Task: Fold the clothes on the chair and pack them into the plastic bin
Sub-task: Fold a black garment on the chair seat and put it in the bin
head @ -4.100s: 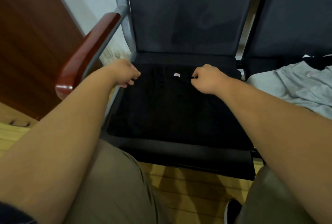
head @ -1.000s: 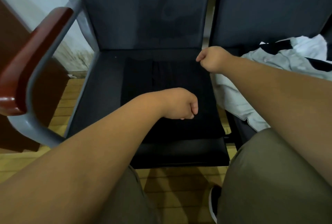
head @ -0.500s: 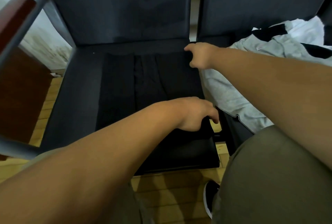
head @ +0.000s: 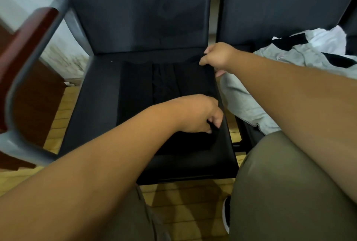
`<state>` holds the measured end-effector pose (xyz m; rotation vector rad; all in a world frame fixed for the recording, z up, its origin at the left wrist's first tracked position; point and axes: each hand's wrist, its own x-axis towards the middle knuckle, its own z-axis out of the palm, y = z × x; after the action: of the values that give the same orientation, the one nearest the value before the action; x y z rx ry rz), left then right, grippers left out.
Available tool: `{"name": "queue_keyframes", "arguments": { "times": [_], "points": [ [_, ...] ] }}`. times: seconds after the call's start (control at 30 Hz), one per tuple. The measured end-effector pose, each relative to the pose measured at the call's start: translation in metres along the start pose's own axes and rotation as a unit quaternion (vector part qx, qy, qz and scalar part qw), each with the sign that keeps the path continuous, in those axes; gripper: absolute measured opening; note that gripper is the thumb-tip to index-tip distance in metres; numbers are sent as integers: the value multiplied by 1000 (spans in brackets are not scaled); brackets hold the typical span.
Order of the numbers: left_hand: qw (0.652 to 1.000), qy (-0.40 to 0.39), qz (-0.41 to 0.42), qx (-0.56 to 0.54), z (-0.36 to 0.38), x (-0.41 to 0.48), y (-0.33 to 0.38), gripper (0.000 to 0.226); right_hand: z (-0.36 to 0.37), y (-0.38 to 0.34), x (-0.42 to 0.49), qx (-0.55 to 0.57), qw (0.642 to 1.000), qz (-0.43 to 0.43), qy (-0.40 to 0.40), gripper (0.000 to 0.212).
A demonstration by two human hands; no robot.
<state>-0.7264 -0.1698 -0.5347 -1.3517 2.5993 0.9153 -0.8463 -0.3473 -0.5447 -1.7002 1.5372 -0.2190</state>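
A black fabric garment [head: 135, 93], partly folded into a flat rectangle, is laid on the seat of a dark upholstered chair [head: 96, 105], nearer the seat's right edge than its left. The garment's right border, toward the seat's front right corner, is gripped by the left hand [head: 197, 115], its fingers curled tightly around the cloth. The garment's far right corner, at the seat's back edge, is pinched by the right hand [head: 217, 57] between curled fingers and thumb. A crumpled light grey garment [head: 243, 101] is heaped on the adjoining seat to the right.
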Motion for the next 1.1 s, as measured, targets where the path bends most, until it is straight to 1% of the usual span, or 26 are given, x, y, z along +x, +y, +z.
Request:
{"name": "queue_keyframes", "arguments": {
  "times": [0.07, 0.1, 0.17, 0.23, 0.27, 0.33, 0.4, 0.53, 0.63, 0.8, 0.87, 0.97, 1.03, 1.1],
  "points": [
    [1000, 16, -4, -9, -8, -18, -3, 20, 8, -9, -3, 105, 994, 0, 10, 29],
    [999, 29, -4, -24, -12, -29, -6, 20, 12, -15, -5, 136, 990, -11, 22, 30],
    [997, 55, -11, -43, -17, -53, -13, 21, 24, -30, -11, 162, 985, -42, 49, 43],
    [996, 80, -18, -48, -20, -77, -21, 21, 37, -47, -16, 183, 979, -73, 54, 60],
    [994, 93, -23, -52, -21, -88, -25, 21, 45, -55, -17, 193, 976, -86, 48, 65],
    [991, 116, -43, -58, -24, -111, -33, 20, 59, -72, -21, 202, 973, -108, 37, 66],
    [988, 121, -76, -53, -27, -132, -42, 19, 75, -89, -22, 207, 970, -126, 31, 62],
    [984, 100, -139, -53, -26, -169, -63, 21, 112, -112, -20, 198, 970, -140, 16, 45],
    [983, 68, -164, -51, -21, -185, -77, 22, 131, -126, -20, 170, 975, -143, 5, 33],
    [982, -10, -188, 18, -12, -192, -96, 23, 155, -139, -16, 170, 976, -131, -30, 36],
    [976, -60, -201, 59, -10, -189, -101, 29, 160, -139, -18, 187, 973, -123, -62, 41],
    [963, -129, -233, 44, -9, -186, -105, 35, 163, -137, -24, 179, 971, -123, -98, 47],
    [961, -138, -238, 23, -9, -184, -106, 37, 161, -136, -29, 154, 975, -127, -101, 47],
    [965, -126, -228, 18, -10, -181, -103, 35, 155, -134, -37, 126, 979, -132, -93, 43]
  ]
}}
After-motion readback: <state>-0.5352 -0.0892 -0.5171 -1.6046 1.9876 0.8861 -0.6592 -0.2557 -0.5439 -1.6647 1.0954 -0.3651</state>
